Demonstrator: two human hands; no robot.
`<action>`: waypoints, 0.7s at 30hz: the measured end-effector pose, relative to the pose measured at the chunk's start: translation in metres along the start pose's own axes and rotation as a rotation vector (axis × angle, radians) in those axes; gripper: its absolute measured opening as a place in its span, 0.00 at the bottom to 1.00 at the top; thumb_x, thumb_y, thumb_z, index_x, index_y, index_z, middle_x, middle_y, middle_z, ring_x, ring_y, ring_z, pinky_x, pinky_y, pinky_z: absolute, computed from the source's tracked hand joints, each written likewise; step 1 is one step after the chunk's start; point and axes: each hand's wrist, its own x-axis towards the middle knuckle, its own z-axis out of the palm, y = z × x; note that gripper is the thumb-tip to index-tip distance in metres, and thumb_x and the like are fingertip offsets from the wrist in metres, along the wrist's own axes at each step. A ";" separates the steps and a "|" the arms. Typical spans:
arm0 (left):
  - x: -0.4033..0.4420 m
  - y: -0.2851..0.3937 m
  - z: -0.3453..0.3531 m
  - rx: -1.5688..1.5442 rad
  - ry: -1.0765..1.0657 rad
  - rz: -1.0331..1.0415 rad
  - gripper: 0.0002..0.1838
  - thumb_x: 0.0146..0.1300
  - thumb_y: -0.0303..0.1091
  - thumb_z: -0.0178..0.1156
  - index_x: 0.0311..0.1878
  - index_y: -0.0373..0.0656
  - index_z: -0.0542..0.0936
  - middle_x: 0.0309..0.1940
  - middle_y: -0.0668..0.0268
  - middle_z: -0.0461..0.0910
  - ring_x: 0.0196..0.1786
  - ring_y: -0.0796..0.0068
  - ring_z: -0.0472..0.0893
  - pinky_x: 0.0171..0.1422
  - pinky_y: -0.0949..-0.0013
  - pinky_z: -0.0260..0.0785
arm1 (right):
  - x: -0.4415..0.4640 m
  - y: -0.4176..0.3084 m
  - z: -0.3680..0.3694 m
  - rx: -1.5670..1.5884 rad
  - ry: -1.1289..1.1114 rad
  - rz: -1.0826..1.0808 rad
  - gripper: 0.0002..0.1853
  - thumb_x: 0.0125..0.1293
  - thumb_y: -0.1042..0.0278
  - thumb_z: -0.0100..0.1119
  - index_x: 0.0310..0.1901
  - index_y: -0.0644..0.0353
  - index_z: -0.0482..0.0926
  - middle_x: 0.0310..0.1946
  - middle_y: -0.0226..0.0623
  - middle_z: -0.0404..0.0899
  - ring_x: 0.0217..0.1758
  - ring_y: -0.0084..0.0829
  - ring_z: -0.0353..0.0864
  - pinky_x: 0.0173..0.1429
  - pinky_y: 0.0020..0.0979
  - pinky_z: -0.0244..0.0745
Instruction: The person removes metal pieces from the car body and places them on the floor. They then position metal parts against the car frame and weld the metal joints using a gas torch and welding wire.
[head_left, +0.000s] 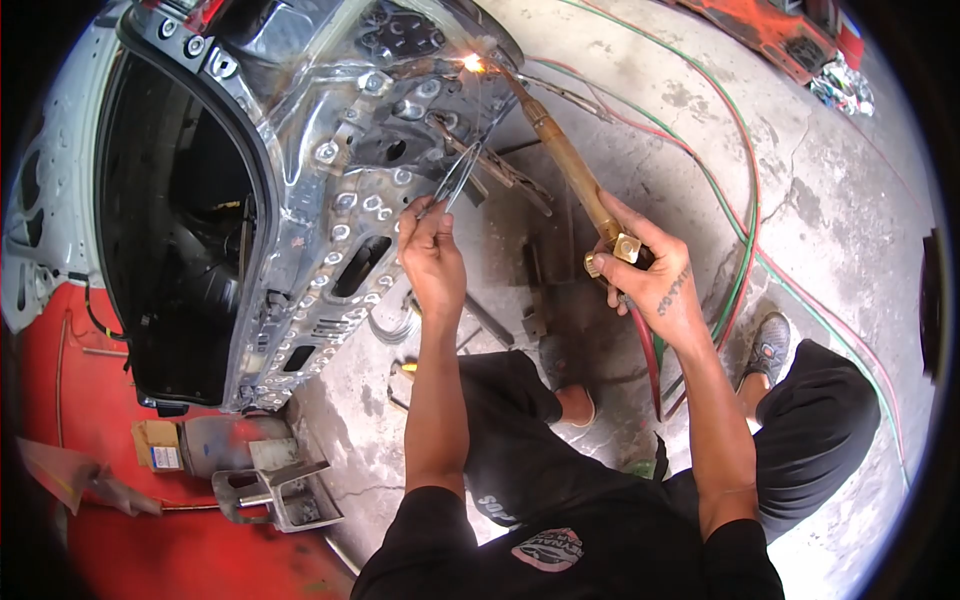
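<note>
My right hand [645,265] is wrapped round the brass body of a gas welding torch [570,155], which points up and left. At its tip a bright orange flame [474,64] glows against the upper edge of a bare-metal car body panel [385,165]. Between the fingers of my left hand [432,255] is a looped bundle of thin wire [460,178]; a fine strand seems to run up toward the flame. Locking pliers [500,170] appear clamped on the panel's edge, to the right of the wire.
Red and green hoses [745,225] curve across the concrete floor [810,190] on the right. A metal bracket [290,490] and a small cardboard box [157,445] lie at lower left, by a red surface [190,560]. My shoes [768,345] rest on the floor.
</note>
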 end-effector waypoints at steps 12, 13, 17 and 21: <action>0.001 -0.008 0.002 0.025 0.012 0.096 0.11 0.76 0.23 0.62 0.57 0.32 0.88 0.56 0.56 0.83 0.43 0.71 0.81 0.46 0.68 0.76 | 0.001 0.002 -0.001 -0.001 0.003 -0.014 0.36 0.70 0.76 0.67 0.79 0.51 0.73 0.36 0.28 0.83 0.26 0.18 0.78 0.30 0.25 0.77; 0.001 -0.007 0.002 0.027 0.012 0.094 0.11 0.76 0.23 0.62 0.57 0.31 0.88 0.56 0.56 0.84 0.43 0.72 0.81 0.46 0.68 0.76 | 0.001 0.002 -0.001 -0.001 0.002 -0.017 0.36 0.70 0.76 0.67 0.79 0.51 0.73 0.36 0.28 0.84 0.26 0.18 0.78 0.30 0.25 0.77; 0.000 0.000 0.001 -0.005 0.004 0.010 0.12 0.72 0.22 0.64 0.55 0.35 0.89 0.57 0.51 0.84 0.54 0.52 0.85 0.58 0.58 0.77 | 0.002 0.004 -0.002 0.000 -0.002 -0.012 0.35 0.70 0.77 0.67 0.79 0.53 0.73 0.37 0.29 0.84 0.26 0.18 0.79 0.28 0.25 0.76; 0.000 0.000 0.001 -0.010 0.006 0.011 0.11 0.72 0.22 0.64 0.55 0.35 0.89 0.57 0.51 0.84 0.54 0.52 0.85 0.58 0.58 0.77 | 0.002 0.003 -0.001 0.010 -0.001 -0.013 0.34 0.71 0.80 0.67 0.78 0.56 0.73 0.39 0.32 0.84 0.26 0.18 0.79 0.26 0.23 0.76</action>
